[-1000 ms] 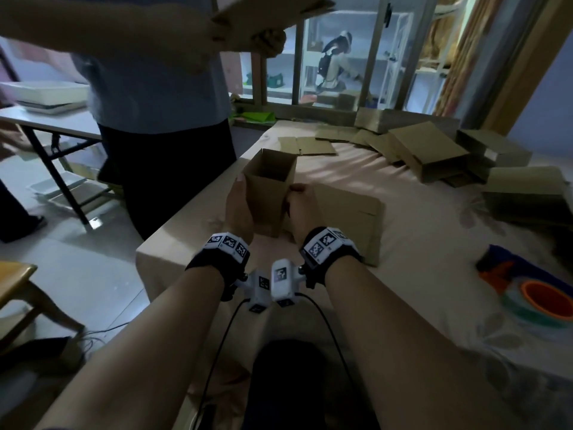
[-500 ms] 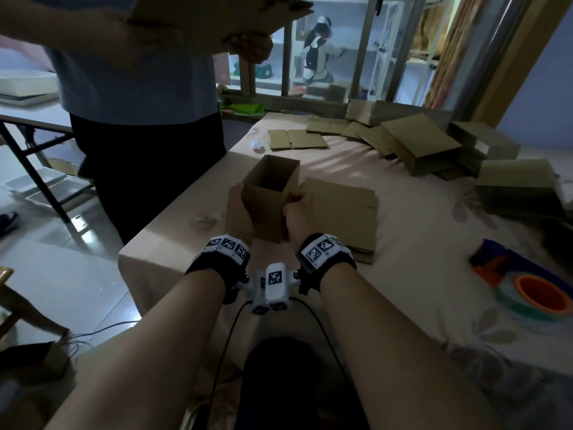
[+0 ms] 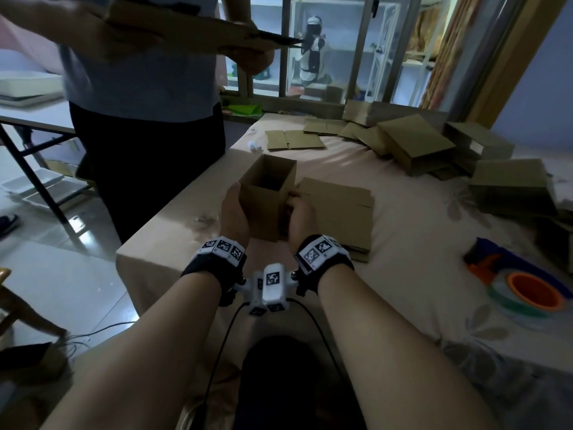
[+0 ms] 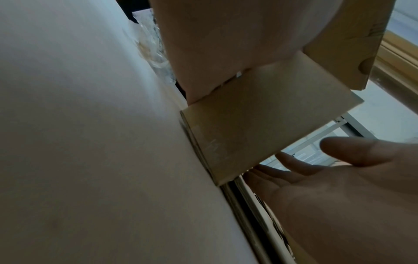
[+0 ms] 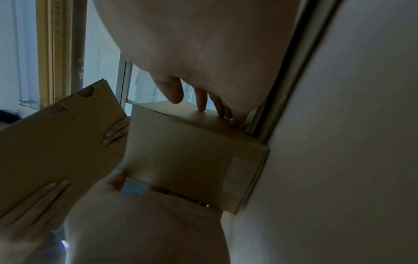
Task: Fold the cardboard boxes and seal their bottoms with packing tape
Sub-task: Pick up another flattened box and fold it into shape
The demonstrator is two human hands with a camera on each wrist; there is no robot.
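Both hands, left hand (image 3: 234, 214) and right hand (image 3: 300, 214), press flat against opposite sides of the box (image 3: 267, 197), fingers fairly straight. Squeezing unevenly could buckle its thin walls or tip it, I think.

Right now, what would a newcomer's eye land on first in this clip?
The open-topped cardboard box at the centre, upright on the bed, the left hand and right hand on its sides. Beside it a stack of flat cardboard; at the right edge an orange-cored tape roll.
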